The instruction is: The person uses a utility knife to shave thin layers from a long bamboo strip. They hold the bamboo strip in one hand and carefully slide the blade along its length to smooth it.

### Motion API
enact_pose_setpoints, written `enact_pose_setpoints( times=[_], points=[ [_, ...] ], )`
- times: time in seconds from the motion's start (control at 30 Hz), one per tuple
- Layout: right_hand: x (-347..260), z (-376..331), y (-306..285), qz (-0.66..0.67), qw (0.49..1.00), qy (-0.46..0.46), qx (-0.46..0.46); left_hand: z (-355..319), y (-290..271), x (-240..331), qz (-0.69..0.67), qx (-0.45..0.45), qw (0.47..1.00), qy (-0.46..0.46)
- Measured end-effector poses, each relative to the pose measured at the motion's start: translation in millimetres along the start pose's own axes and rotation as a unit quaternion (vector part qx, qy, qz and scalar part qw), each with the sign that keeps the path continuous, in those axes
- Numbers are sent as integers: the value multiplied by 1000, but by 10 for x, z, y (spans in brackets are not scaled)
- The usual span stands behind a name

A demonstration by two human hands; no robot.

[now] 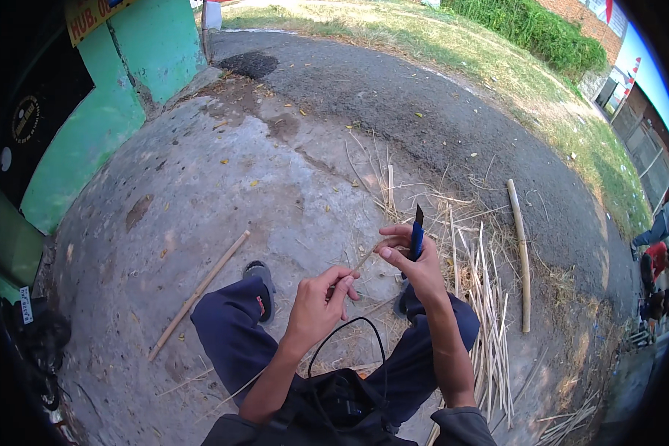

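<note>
My left hand (pixel 317 303) pinches one end of a thin bamboo sliver (pixel 364 259) between thumb and fingers. My right hand (pixel 411 262) grips a blue-handled knife (pixel 417 232) with its dark blade pointing up, and its fingers also touch the sliver's far end. Both hands are held above my knees in dark blue trousers, over a concrete ground. Only a short part of the sliver shows between the hands.
A pile of split bamboo strips (pixel 487 312) lies to my right. A thicker bamboo pole (pixel 521 253) lies beyond it, and another stick (pixel 199 292) lies at my left. A green wall (pixel 89 126) stands at left. An asphalt road (pixel 424 97) runs ahead. People sit at far right (pixel 655 267).
</note>
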State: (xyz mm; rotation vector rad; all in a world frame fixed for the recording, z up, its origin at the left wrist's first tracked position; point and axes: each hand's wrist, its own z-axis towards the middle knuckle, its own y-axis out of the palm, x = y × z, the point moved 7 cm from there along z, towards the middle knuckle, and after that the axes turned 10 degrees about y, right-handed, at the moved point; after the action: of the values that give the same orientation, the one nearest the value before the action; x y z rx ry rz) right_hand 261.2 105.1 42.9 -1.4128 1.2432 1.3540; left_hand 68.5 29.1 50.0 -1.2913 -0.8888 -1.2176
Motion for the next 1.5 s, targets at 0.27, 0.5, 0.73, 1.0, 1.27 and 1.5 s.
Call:
enact_pose_setpoints(
  times=[0.27, 0.5, 0.73, 1.0, 1.27, 1.5],
  points=[
    [82, 20, -9, -63, 996, -50, 34, -36, 15, -10, 2, 12, 999, 36],
    [-9, -23, 52, -42, 998, -18, 43, -136, -24, -239, -108, -39, 993, -26],
    [-124, -287, 342, -372, 906, -189, 68, -111, -155, -15, 10, 59, 998, 31],
    [-70, -240, 341, -458, 865, -169, 117, -162, -156, 1, 24, 90, 994, 50],
    [13, 146, -176, -480, 837, -111, 241, -242, -183, 68, 100, 112, 986, 66],
    [-265, -59, -90, -311, 919, -176, 165, -353, -343, 72, 128, 150, 979, 50]
  ],
)
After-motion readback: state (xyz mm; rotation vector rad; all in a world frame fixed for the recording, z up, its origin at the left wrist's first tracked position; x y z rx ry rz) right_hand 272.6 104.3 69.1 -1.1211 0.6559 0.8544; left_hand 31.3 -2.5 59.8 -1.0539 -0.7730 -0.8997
